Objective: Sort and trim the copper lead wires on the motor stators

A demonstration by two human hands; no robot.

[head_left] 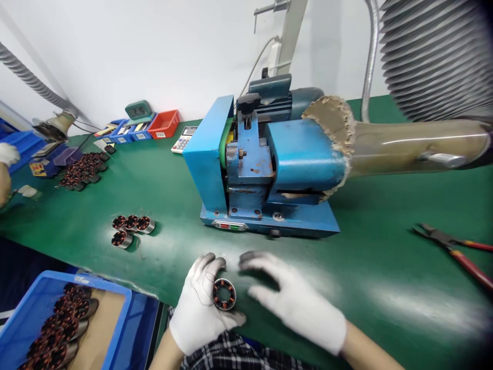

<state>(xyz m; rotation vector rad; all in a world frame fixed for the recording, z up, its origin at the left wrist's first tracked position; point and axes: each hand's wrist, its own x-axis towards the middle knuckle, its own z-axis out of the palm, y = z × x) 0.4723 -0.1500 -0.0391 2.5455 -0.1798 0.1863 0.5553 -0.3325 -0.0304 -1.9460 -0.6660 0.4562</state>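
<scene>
Wearing 2 white gloves (192, 322), smudged dark at the fingertips (252, 258). Curling the left hand (202, 306) into a grip, fingers pointing away from the body, thumb stretched rightward, low and nearer the waist. Holding the right hand (288, 294) near it but not touching, slightly blurred, fingers reaching leftward, thumb spread apart below. Baring 2 forearms (365, 348) behind the cuffs, angled inward.

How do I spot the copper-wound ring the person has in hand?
Find the blue machine on the green table. Below its base in view, the gloved left hand curls around the copper-wound ring. Unlike the four similar rings grouped farther left, this one sits within a hand.
</scene>
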